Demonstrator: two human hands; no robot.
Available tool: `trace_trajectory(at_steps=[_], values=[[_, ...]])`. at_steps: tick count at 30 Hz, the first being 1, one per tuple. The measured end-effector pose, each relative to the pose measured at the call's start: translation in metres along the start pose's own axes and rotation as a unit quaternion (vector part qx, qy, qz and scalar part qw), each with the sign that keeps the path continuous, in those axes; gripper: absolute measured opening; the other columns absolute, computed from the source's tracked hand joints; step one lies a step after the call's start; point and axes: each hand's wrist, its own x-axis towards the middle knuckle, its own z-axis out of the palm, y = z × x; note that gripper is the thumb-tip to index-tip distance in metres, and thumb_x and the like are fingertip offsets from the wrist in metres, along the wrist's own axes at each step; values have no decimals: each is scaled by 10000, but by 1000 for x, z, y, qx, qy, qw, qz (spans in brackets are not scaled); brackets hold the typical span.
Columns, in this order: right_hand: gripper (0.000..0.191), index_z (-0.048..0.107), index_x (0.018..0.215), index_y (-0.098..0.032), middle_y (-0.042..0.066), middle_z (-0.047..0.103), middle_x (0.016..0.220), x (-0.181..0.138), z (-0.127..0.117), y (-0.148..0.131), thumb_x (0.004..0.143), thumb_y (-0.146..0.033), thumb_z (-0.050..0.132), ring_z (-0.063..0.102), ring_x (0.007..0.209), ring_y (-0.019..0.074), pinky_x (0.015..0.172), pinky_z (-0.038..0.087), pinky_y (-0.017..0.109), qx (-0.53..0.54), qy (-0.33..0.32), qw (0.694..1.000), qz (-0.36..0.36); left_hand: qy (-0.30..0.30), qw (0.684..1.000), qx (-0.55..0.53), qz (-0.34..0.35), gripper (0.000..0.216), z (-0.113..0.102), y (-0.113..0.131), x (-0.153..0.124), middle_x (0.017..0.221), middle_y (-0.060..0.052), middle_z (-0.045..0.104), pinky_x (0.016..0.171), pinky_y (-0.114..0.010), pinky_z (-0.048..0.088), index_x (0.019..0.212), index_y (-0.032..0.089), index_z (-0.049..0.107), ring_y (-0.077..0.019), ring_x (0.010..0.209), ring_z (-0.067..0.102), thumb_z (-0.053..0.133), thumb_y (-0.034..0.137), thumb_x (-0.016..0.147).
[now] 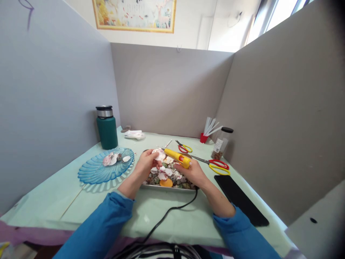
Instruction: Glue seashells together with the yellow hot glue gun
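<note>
A pale, whitish seashell point(159, 154) is pinched in the fingers of my left hand point(147, 162). My right hand point(192, 172) grips a yellow hot glue gun point(178, 157), its nozzle pointing left, close to the shell. Whether the nozzle touches the shell I cannot tell. Below both hands lies a metal tray point(169, 187) heaped with shells, with an orange shell point(166, 183) near its front edge. From the glue gun a black cord point(172, 209) runs down toward my lap. To the left, a blue scalloped glass plate point(90, 172) carries several shells point(111, 158).
A green bottle point(107, 130) stands at the back left, near a white plastic bag point(134, 135). Large scissors point(219, 166), small scissors point(184, 147), a jar point(221, 144), glue sticks point(210, 126) in a red cup point(203, 138) and a black slab point(241, 199) are right. Grey partitions point(172, 90) enclose the table.
</note>
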Motion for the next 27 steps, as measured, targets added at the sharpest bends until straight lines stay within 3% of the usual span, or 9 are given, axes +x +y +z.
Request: trace_trajectory(at_steps=[9, 20, 27], values=[[304, 615, 856, -146, -12, 549, 697, 1, 0, -1, 781, -440, 602, 440, 589, 114, 545, 362, 232, -6, 7, 1000, -11, -45, 998, 32, -5, 159, 0, 0, -2, 561, 23, 558, 373, -176, 394, 772, 127, 556, -84, 403, 533, 612, 260, 706], [350, 627, 1003, -154, 23, 625, 788, -1, 1, -4, 783, -425, 603, 538, 681, 162, 608, 427, 261, 15, -10, 1000, -11, -18, 1000, 10, -3, 183, -1, 1, -1, 537, 26, 540, 375, -179, 396, 757, 125, 559, -92, 419, 535, 636, 276, 687], [313, 632, 943, -152, 15, 610, 772, -1, 1, -4, 784, -421, 605, 505, 640, 139, 595, 410, 251, 8, -3, 1000, -12, -46, 999, 25, -7, 190, 0, 1, -3, 564, 19, 551, 366, -176, 392, 752, 121, 569, -82, 408, 527, 636, 290, 698]])
